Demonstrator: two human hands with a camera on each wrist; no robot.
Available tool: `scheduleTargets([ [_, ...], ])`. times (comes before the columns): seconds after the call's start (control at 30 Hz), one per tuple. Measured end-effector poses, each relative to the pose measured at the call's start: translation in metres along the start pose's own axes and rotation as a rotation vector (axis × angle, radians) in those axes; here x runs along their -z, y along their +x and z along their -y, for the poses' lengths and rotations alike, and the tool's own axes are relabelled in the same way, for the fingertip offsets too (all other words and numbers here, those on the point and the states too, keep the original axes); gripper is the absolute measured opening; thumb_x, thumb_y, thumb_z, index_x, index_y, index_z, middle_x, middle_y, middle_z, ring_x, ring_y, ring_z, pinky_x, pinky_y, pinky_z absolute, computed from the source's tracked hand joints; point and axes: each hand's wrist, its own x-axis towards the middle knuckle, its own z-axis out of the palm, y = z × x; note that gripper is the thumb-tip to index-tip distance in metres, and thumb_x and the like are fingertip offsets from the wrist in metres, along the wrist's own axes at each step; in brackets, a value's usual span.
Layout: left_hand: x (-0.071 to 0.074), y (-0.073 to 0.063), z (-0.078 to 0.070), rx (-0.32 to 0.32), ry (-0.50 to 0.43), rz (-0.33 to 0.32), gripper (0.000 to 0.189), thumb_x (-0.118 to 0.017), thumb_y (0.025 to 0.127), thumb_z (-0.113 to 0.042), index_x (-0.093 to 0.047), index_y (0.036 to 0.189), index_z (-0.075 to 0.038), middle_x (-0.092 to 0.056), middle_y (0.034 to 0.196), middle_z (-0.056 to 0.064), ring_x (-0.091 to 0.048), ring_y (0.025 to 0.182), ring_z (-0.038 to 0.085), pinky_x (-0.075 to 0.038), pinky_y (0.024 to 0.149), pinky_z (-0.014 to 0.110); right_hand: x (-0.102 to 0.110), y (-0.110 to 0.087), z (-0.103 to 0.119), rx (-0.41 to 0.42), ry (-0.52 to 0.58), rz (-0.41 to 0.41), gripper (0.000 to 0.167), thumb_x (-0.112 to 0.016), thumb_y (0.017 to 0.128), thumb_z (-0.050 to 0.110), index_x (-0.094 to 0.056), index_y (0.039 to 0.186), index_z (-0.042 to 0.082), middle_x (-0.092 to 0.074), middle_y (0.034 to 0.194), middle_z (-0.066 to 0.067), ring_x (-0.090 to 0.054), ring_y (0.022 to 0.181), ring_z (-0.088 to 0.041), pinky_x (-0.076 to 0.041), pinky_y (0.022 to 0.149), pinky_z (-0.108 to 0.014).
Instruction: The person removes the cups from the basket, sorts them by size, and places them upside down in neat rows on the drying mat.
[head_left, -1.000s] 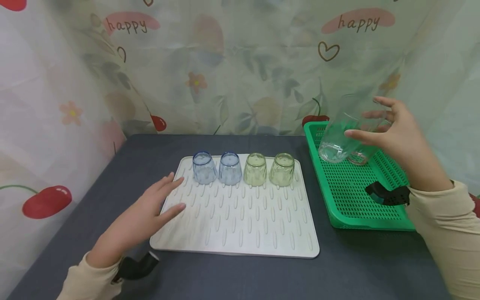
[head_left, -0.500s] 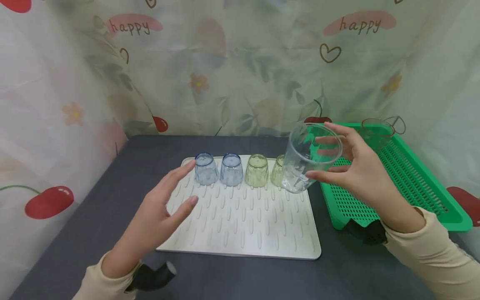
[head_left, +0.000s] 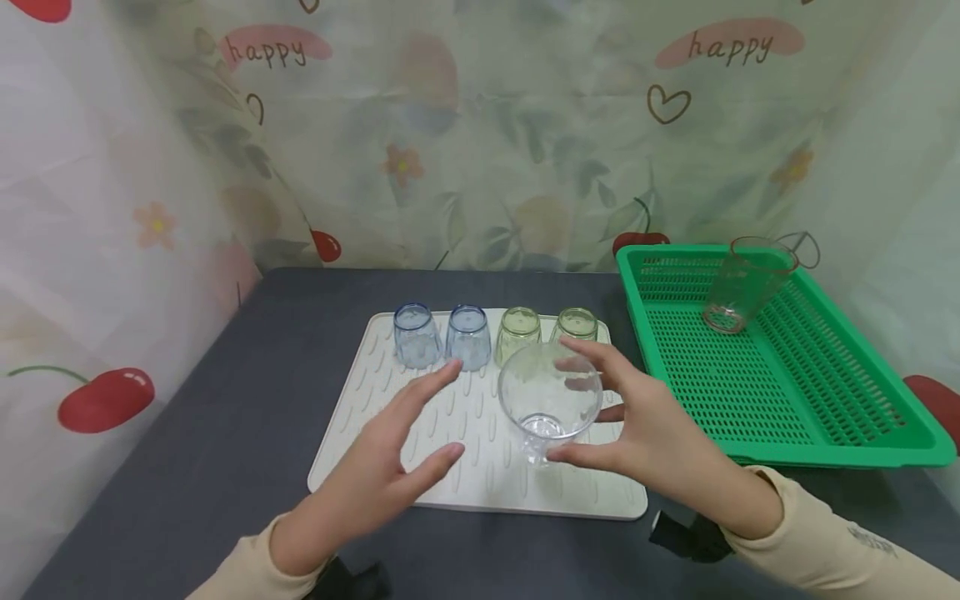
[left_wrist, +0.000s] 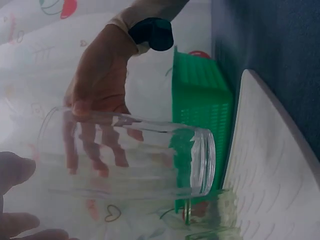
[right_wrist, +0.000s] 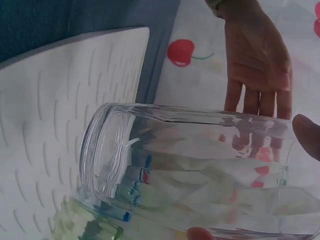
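Observation:
A tall clear glass (head_left: 543, 375) is held upright above the white ridged mat (head_left: 450, 483), rim toward the head camera. My right hand (head_left: 648, 421) grips its side between thumb and fingers. Left of the glass, my left hand (head_left: 375, 462) hovers with fingers extended and thumb spread, apart from it in the head view. The left wrist view shows the glass's thick base (left_wrist: 204, 162) above the mat. Along the mat's far edge stand two blue glasses (head_left: 416, 337) and two green glasses (head_left: 517, 329), all upside down; the right green one is partly hidden by my right hand.
A green plastic basket (head_left: 840, 454) stands right of the mat, with a clear handled glass mug (head_left: 742, 287) with a reddish rim inside, at the back. A dark cloth (head_left: 225, 417) covers the table. Patterned curtains (head_left: 487, 125) enclose the back and sides.
My right hand has carried the clear glass from over the basket, left and toward me, to above the mat. My left hand has moved right toward the glass. The mug stays in the basket.

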Motion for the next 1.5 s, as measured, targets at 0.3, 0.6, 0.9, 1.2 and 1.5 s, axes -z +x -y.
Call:
scheduleTargets([
  [0.3,-0.028,0.005,0.0,0.121,-0.152,0.126,0.087,-0.074,0.087,-0.024,-0.019,0.155,-0.022,-0.031,0.156,-0.001,-0.038,0.14,0.018,-0.038,0.109,0.043,-0.026,-0.001,-0.009,0.002,0.097,0.086,0.096,-0.09,0.066,0.025,-0.037,0.145,0.026,-0.056,0.133,-0.002,-0.062,0.112,-0.02,-0.057,0.076,-0.03],
  [0.6,-0.04,0.013,0.005,0.222,-0.224,0.091,0.093,-0.081,0.08,-0.025,-0.023,0.153,-0.028,-0.038,0.151,-0.004,-0.039,0.138,0.014,-0.044,0.104,0.042,-0.039,0.005,-0.015,-0.014,0.071,0.103,0.098,-0.09,0.066,0.021,-0.035,0.147,0.023,-0.055,0.136,-0.003,-0.061,0.115,-0.024,-0.057,0.08,-0.034],
  [0.9,-0.044,0.02,0.011,0.085,-0.186,-0.053,0.089,-0.088,0.07,-0.02,-0.04,0.144,-0.017,-0.054,0.138,0.003,-0.055,0.121,0.021,-0.052,0.092,0.039,-0.045,0.008,-0.019,0.027,0.068,0.079,0.099,-0.089,0.068,0.03,-0.032,0.149,0.026,-0.056,0.136,0.002,-0.058,0.118,-0.017,-0.055,0.085,-0.034],
  [1.2,-0.038,0.025,0.01,0.028,-0.23,-0.097,0.085,-0.088,0.066,-0.021,-0.045,0.14,-0.013,-0.058,0.131,0.002,-0.059,0.114,0.017,-0.053,0.087,0.037,-0.055,0.004,-0.029,0.055,0.169,0.028,0.085,-0.086,0.073,0.033,-0.041,0.144,0.023,-0.056,0.134,0.005,-0.053,0.124,-0.013,-0.049,0.094,-0.047],
  [1.5,-0.028,0.03,0.0,-0.069,-0.286,-0.124,0.083,-0.086,0.066,-0.017,-0.046,0.139,-0.01,-0.059,0.13,0.006,-0.059,0.116,0.02,-0.053,0.088,0.037,-0.066,-0.002,-0.044,0.088,0.206,0.081,0.072,-0.086,0.073,0.029,-0.051,0.135,0.016,-0.061,0.129,0.004,-0.058,0.117,-0.023,-0.049,0.095,-0.035],
])
